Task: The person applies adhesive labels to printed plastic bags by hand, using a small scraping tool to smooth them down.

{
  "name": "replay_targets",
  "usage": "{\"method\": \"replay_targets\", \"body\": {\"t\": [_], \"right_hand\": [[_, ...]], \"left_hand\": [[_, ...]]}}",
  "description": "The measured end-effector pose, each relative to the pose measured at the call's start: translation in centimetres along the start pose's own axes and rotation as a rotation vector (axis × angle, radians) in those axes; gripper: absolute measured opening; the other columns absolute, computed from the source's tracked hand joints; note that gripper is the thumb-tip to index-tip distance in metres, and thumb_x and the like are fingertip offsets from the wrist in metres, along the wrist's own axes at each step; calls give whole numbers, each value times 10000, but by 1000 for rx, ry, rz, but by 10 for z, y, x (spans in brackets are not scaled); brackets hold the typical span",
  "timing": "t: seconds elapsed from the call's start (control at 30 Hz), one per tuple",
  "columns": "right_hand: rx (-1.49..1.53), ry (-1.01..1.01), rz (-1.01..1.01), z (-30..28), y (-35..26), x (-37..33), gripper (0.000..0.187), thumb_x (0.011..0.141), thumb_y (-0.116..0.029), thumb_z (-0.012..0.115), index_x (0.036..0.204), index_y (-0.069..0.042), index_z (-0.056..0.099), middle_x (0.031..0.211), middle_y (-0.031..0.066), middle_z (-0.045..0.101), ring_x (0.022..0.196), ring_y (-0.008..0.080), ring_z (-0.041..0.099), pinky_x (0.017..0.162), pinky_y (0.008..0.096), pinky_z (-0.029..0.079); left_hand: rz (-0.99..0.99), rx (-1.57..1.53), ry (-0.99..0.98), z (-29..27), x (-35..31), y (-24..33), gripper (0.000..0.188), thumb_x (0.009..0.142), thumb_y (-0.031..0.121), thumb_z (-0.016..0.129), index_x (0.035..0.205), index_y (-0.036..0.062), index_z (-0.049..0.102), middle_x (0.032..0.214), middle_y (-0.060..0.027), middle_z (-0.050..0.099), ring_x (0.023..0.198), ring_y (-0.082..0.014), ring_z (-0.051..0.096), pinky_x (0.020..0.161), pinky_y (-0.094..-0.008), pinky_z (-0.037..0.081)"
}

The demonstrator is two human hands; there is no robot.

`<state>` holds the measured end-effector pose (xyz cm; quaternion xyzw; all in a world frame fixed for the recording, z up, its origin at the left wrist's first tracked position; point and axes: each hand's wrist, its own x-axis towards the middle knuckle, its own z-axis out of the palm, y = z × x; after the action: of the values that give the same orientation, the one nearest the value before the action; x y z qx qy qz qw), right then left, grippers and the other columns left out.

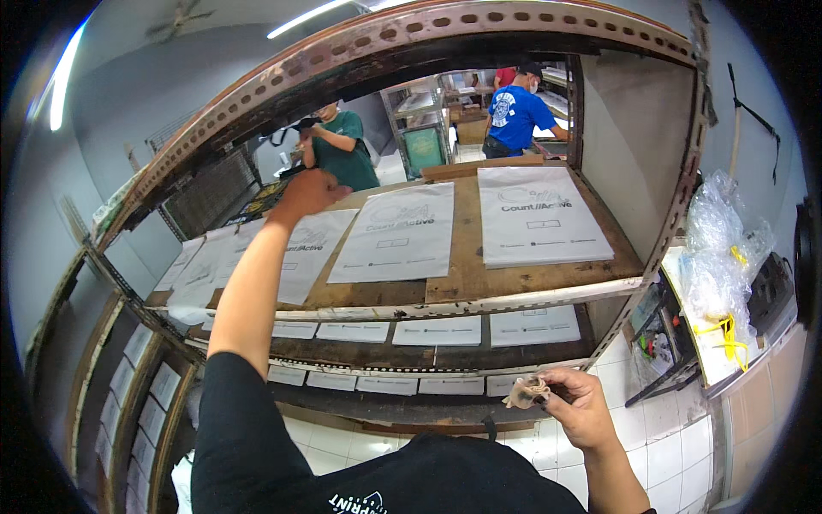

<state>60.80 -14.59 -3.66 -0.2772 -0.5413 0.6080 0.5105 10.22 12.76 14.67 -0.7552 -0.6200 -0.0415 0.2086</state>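
My left arm stretches up over the upper shelf (402, 301). Its hand (312, 194) hovers near the far edge, fingers partly hidden behind its back and the thumb spread; I see nothing held. Below and beside it lie white printed sheets or flat bags: a slightly skewed one (301, 261), a middle stack (394, 231) and a thicker right stack (544, 218). Low at the right, in front of the rack, my right hand (580, 409) pinches a crumpled beige cloth rag (526, 392) between thumb and fingers.
Lower shelves hold more white stacks (437, 331). Perforated metal posts (676, 171) frame the rack. Another rack (128, 411) stands left. Clear plastic wrap (719, 248) lies on a table at right. Beyond the rack work people in green (347, 150) and blue (522, 116).
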Motion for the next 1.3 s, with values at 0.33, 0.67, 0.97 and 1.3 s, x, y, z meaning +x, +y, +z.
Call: {"method": "replay_targets", "body": {"t": [0.33,0.67,0.97,1.3], "right_hand": [[-84,-26,-11,74,0,66,282,897,-197,779,1099,-25,683,1084,115,677,1006,194,644,922,343,499],[-231,-26,26,187,17,132,280,902,-139,742,1133,11,690,1107,154,678,1053,223,642,945,367,513],[-96,-138,158,275,51,183,293,937,3,659,1224,62,644,1236,165,656,1147,208,626,1016,366,491],[-384,-169,108,315,31,221,311,940,-35,647,1238,55,647,1206,144,681,1107,179,637,991,334,497]], "left_hand": [[346,-307,525,-34,-238,32,496,722,341,852,548,110,449,511,-52,440,463,-269,470,473,-374,388],[-483,-878,1025,135,-364,-135,601,1037,433,379,641,-12,455,615,-99,470,573,-197,434,520,-348,318],[-352,-506,811,146,-332,-180,737,1011,637,288,912,-44,550,900,-195,525,811,-321,480,715,-431,366],[-425,-339,643,179,-322,-177,664,978,638,399,1145,36,625,1168,-189,595,1085,-404,542,930,-513,393]]}}
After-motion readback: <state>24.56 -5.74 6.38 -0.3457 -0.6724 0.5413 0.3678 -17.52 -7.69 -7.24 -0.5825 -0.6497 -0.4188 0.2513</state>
